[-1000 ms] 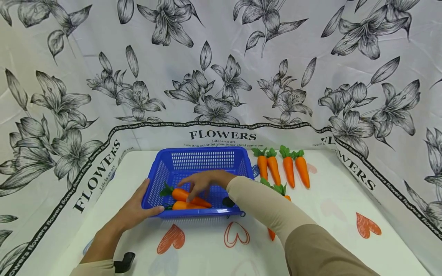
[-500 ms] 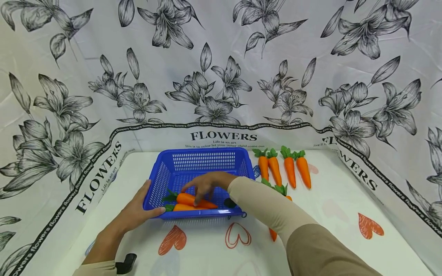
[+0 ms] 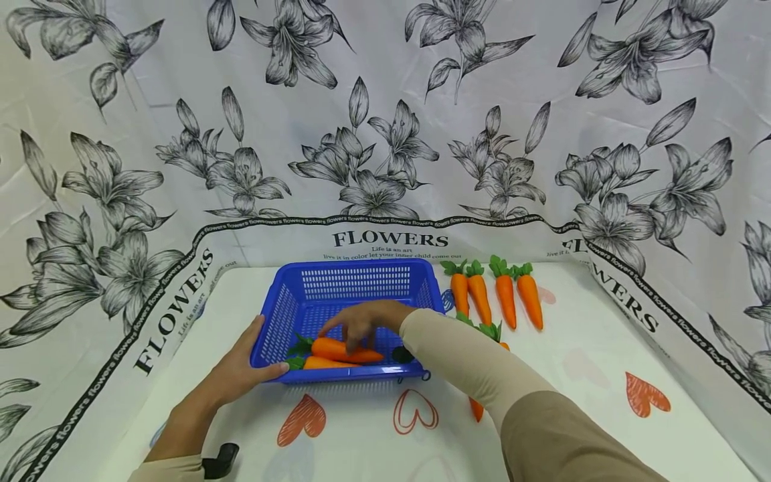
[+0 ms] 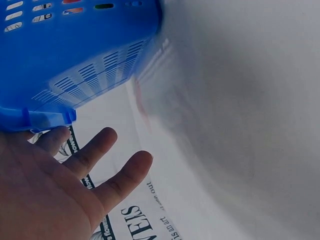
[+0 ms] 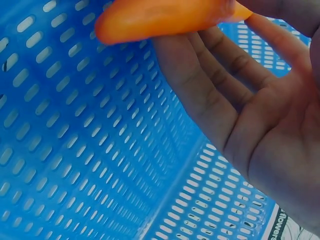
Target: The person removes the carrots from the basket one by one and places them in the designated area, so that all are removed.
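Observation:
A blue perforated basket (image 3: 361, 373) stands on the table with two carrots lying near its front wall. My right hand (image 3: 361, 323) reaches inside and pinches the rear carrot (image 3: 328, 349), whose leafy top points left. In the right wrist view, the fingers touch the underside of this carrot (image 5: 160, 20). The front carrot (image 3: 319, 363) is partly hidden by the rim. My left hand (image 3: 237, 368) is at the basket's front left corner, thumb along the front rim. In the left wrist view, several fingers (image 4: 122, 182) extend straight, spread beside the basket (image 4: 65, 55).
Several carrots (image 3: 504, 301) lie in a row right of the basket, leaves toward the back. More carrots (image 3: 476, 408) lie nearer, mostly covered by the right sleeve (image 3: 476, 361). A floral curtain (image 3: 385, 167) borders the white table (image 3: 578, 402).
My right hand and the rear carrot have shifted slightly right and toward the front wall. The left hand stays at the basket's corner. The view has tilted slightly.

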Available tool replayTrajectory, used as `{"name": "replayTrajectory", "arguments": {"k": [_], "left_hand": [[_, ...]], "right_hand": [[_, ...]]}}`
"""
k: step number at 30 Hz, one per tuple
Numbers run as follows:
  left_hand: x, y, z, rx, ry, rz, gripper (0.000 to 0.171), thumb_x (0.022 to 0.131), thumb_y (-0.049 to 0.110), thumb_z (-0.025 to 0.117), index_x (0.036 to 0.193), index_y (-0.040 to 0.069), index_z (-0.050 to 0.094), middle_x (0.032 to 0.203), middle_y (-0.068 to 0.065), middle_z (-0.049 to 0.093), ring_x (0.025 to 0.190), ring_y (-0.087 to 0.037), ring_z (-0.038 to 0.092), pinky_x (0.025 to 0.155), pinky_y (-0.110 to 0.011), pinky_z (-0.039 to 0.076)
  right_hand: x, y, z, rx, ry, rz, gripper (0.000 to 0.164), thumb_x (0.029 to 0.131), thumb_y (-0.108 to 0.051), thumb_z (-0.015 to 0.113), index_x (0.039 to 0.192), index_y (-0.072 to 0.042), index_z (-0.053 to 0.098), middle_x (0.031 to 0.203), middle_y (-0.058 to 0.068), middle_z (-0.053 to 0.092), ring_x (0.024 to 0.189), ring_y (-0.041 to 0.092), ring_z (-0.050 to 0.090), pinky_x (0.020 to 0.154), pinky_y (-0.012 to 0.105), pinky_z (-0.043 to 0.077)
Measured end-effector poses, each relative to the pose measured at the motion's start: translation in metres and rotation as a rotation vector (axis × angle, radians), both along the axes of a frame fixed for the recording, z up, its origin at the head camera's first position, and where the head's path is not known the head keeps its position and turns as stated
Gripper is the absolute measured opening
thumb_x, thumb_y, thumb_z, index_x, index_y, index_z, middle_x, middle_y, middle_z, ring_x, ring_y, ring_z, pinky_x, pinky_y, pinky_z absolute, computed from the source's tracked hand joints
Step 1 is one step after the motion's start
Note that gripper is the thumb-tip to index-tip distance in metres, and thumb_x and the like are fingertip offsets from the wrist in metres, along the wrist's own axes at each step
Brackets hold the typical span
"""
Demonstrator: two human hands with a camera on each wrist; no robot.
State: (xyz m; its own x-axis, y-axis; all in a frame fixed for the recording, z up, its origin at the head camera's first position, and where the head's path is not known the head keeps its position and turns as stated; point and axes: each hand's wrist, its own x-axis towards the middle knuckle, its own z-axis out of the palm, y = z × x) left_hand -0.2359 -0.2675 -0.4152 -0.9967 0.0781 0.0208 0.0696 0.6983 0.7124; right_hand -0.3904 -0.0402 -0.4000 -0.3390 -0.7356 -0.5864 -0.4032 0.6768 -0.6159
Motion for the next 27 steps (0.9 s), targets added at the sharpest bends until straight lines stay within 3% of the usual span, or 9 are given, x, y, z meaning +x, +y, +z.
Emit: {"name": "replayTrajectory", "arguments": {"k": [9, 16, 27], "left_hand": [[-0.002, -0.001, -0.001, 0.021, 0.005, -0.009, 0.102, 0.071, 0.044, 0.066, 0.139, 0.022, -0.007, 0.143, -0.013, 0.000, 0.121, -0.042, 0.017, 0.088, -0.063, 0.020], [-0.002, -0.001, -0.003, 0.021, 0.007, -0.004, 0.102, 0.072, 0.041, 0.067, 0.139, 0.022, -0.007, 0.143, -0.014, 0.001, 0.120, -0.041, 0.021, 0.088, -0.062, 0.022], [-0.001, 0.000, -0.003, 0.000, 0.000, 0.007, 0.101, 0.072, 0.042, 0.066, 0.139, 0.022, -0.008, 0.142, -0.016, 0.003, 0.115, -0.041, 0.027, 0.086, -0.062, 0.025]], "right_hand": [[-0.002, 0.001, 0.006, -0.017, 0.035, 0.004, 0.066, 0.075, -0.004, 0.065, 0.120, -0.046, 0.043, 0.100, 0.003, 0.053, 0.079, 0.018, 0.056, 0.052, 0.033, 0.051], [-0.004, 0.004, 0.015, -0.072, 0.028, -0.037, 0.066, 0.076, -0.001, 0.063, 0.119, -0.046, 0.043, 0.107, 0.007, 0.051, 0.085, 0.021, 0.055, 0.053, 0.034, 0.051], [-0.005, 0.015, 0.044, -0.227, 0.014, -0.076, 0.069, 0.076, 0.001, 0.059, 0.122, -0.047, 0.041, 0.105, 0.008, 0.051, 0.081, 0.021, 0.057, 0.055, 0.036, 0.051]]}}
